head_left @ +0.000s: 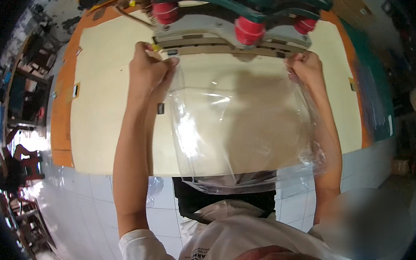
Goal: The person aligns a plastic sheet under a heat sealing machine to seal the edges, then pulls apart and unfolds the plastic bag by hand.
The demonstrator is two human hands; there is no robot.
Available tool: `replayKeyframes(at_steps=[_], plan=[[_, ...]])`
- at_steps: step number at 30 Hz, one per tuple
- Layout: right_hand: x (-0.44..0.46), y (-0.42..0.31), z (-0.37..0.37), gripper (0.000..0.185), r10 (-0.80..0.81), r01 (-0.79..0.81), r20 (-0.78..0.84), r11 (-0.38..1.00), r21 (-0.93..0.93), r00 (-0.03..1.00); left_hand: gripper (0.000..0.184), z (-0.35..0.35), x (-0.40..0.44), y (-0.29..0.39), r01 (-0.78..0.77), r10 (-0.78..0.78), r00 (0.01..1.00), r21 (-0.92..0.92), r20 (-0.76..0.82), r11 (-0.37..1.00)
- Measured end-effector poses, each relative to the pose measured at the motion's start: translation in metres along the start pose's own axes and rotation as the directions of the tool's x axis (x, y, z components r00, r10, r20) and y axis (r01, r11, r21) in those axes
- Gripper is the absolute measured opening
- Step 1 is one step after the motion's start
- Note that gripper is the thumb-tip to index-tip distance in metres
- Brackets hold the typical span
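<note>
A clear plastic sheet (245, 123), possibly a bag, spreads between my hands. Its near end hangs past the table's front edge toward my body. My left hand (149, 69) pinches its far left corner, fingers closed. At the far right corner my right hand (306, 67) is closed on the same plastic. Just beyond both hands is a press-like machine (230, 33) with a grey metal plate, a dark green frame and red cylindrical parts. The plastic's far edge lies along the machine's front bar; whether it reaches underneath I cannot tell.
The orange-edged table (61, 134) carries a large cream sheet (107, 112) with small dark cut-outs or pieces. More clear plastic (376, 100) lies over a green surface at right. A red stool (31, 167) stands on the tiled floor at left.
</note>
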State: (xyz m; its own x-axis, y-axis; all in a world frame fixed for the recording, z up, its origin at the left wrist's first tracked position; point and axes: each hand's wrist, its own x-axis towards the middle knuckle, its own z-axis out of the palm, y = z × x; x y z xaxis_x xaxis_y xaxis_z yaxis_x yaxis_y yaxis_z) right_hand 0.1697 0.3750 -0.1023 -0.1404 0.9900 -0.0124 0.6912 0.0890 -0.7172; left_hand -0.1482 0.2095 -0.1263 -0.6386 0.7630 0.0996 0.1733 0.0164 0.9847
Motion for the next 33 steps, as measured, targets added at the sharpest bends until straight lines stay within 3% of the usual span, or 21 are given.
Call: replayKeyframes(at_steps=[4, 5, 11, 18, 24, 33], plan=[[0.004, 0.009, -0.002, 0.022, 0.015, -0.017, 0.010, 0.982, 0.188, 1.000, 0.040, -0.001, 0.001, 0.002, 0.072, -0.075, 0.997, 0.068, 0.037, 0.995], [0.006, 0.011, -0.002, 0.025, 0.015, -0.024, 0.040, 0.969, 0.246, 0.999, 0.047, 0.000, 0.002, -0.002, 0.037, -0.036, 0.999, -0.027, 0.011, 0.999], [0.003, 0.008, -0.001, 0.030, 0.016, -0.010, -0.027, 0.977, 0.211, 1.000, 0.050, 0.002, -0.011, 0.038, 0.134, -0.131, 0.991, 0.150, -0.026, 0.980], [-0.003, 0.002, 0.001, 0.032, 0.030, -0.022, -0.025, 0.960, 0.280, 0.999, 0.050, 0.000, -0.009, 0.032, 0.173, -0.172, 0.985, 0.115, -0.016, 0.978], [0.003, 0.007, -0.001, 0.031, 0.025, -0.031, 0.026, 0.965, 0.260, 0.999, 0.051, 0.001, -0.004, 0.023, 0.097, -0.089, 0.995, 0.171, -0.055, 0.980], [-0.001, 0.002, -0.003, 0.034, 0.001, -0.015, 0.043, 0.947, 0.320, 0.999, 0.049, 0.001, -0.006, 0.026, 0.165, -0.159, 0.985, 0.107, -0.060, 0.980]])
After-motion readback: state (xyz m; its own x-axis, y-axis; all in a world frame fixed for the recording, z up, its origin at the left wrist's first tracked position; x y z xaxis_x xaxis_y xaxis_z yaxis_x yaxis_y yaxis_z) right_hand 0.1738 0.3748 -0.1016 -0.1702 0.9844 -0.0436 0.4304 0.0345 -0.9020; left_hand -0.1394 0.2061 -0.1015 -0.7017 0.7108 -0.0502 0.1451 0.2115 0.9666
